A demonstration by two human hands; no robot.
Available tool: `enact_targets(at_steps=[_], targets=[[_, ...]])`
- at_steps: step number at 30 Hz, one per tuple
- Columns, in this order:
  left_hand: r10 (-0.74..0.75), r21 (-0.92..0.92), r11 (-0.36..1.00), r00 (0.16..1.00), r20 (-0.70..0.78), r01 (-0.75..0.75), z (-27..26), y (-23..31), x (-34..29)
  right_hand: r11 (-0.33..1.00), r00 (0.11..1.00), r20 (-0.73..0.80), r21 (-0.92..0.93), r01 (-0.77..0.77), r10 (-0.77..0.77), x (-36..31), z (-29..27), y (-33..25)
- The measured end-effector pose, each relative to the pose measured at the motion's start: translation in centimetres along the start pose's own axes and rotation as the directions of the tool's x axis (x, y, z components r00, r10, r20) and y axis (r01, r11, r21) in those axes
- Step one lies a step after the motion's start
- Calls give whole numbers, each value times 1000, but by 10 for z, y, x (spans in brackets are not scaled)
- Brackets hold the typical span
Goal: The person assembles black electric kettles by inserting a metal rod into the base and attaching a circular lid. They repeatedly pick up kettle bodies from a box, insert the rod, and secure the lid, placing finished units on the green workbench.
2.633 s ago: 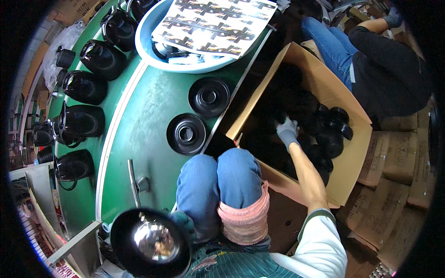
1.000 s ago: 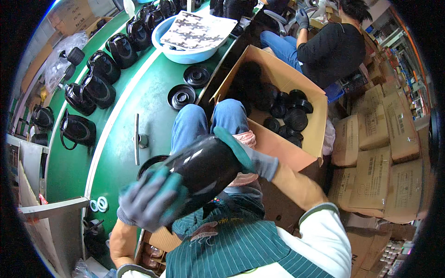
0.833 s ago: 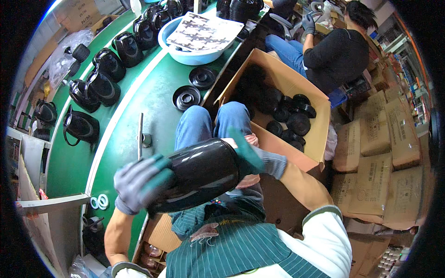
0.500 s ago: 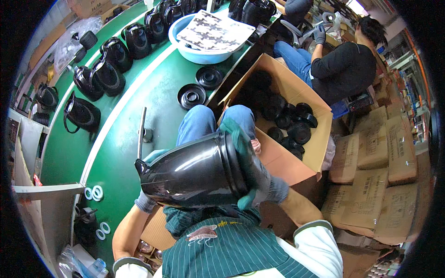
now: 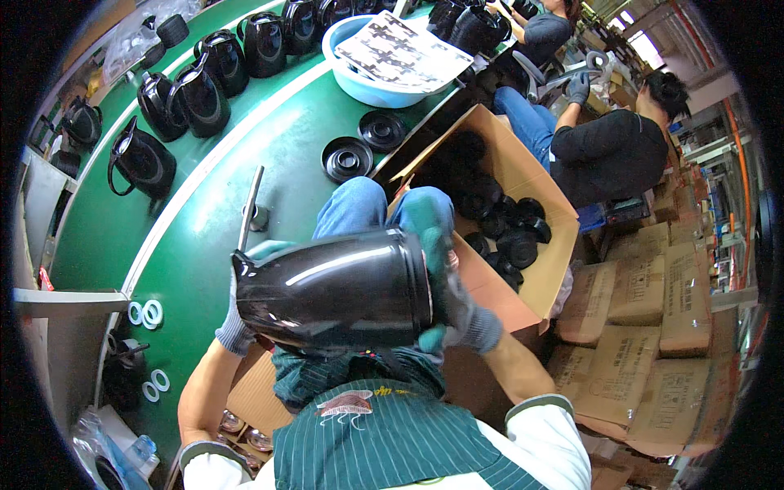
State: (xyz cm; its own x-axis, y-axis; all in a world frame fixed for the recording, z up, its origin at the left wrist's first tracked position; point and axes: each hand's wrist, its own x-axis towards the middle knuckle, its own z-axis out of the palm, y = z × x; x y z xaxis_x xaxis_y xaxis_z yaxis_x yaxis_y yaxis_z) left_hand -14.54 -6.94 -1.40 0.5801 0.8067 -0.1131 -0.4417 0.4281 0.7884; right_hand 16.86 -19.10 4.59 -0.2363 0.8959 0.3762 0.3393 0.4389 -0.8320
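Observation:
A glossy black jug [image 5: 335, 290] lies on its side above my lap, spout to the left and base end to the right. My left hand [image 5: 234, 314], in a grey-green glove, grips the spout end; most of its fingers are hidden behind the body. Against the base end is my right hand [image 5: 443, 282], gloved the same, fingers upward along the end and thumb lower down. It is slightly blurred, and whatever lies under its palm is hidden. Beyond my knees, two black round base parts [image 5: 346, 159] rest on the green table [image 5: 286, 139].
An open cardboard box [image 5: 555, 204] of black round parts stands right of my knees. Black jugs [image 5: 202, 100] line the table near a blue basin [image 5: 380, 95]. A metal rod [image 5: 251, 208] stands close by the spout. White rings [image 5: 153, 314] lie left; cartons [image 5: 629, 327] and co-workers are right.
The jug has turned nearer to level, its spout end a little left. My right hand has shifted against the base end, where ridged black rings showed before. The whole view has tilted slightly.

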Motion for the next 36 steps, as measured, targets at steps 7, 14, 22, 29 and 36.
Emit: enact_targets(at_steps=[7, 14, 22, 29, 36], targets=[[452, 700, -244, 560, 694, -671, 49, 75, 3, 347, 793, 97, 862, -368, 601, -71, 8, 105], [152, 243, 961, 987, -58, -134, -2, 5, 1, 978, 995, 24, 183, -103, 100, 11, 11, 3], [675, 768, 277, 686, 272, -577, 35, 32, 10, 712, 904, -70, 643, -283, 423, 29, 7, -18], [476, 772, -185, 632, 612, -608, 89, 88, 16, 345, 818, -45, 919, -191, 573, -45, 17, 104], [367, 828, -54, 760, 537, -559, 124, 96, 27, 814, 894, -40, 433, -386, 445, -29, 4, 101]])
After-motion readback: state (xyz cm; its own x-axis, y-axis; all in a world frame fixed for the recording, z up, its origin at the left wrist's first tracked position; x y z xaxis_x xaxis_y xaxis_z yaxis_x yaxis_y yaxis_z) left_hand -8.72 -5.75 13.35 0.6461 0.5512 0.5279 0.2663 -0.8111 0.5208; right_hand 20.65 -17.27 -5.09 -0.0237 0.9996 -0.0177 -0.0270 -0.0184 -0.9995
